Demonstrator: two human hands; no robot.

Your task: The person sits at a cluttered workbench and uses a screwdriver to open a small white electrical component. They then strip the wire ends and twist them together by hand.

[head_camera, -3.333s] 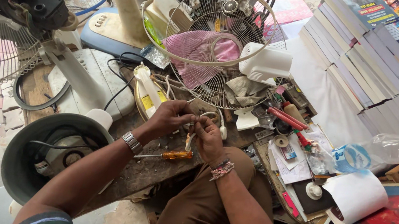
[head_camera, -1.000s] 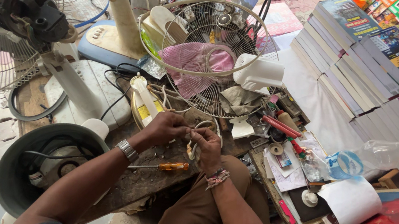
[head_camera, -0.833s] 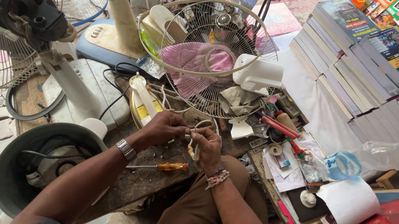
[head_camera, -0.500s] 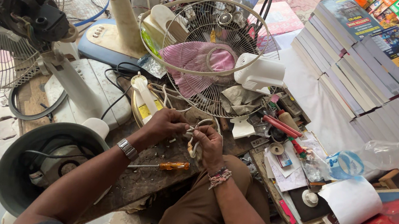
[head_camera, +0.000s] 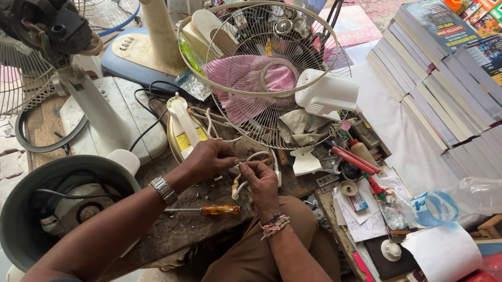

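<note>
- Head view: a black fan motor (head_camera: pixel 40 10) with its wire guard stands at far left.
- The left hand (head_camera: pixel 209 158) and right hand (head_camera: pixel 258 181) each pinch the white cable (head_camera: pixel 254 161) just above the worn workbench (head_camera: pixel 186 230); both grips are closed on it.
- Judged step: working the cable end; the next move calls for fine fingertip control.
- An orange-handled screwdriver (head_camera: pixel 212 209) lies near the left wrist.
- Stacked books (head_camera: pixel 462 79) with green and yellow covers sit at right, beside a blue-capped bottle (head_camera: pixel 486 190).

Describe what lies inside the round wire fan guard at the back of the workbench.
Inside the wire fan guard lies a pink fan blade. A white plastic housing rests on its right rim, with crumpled cloth below. What is under the blade is covered.
</note>
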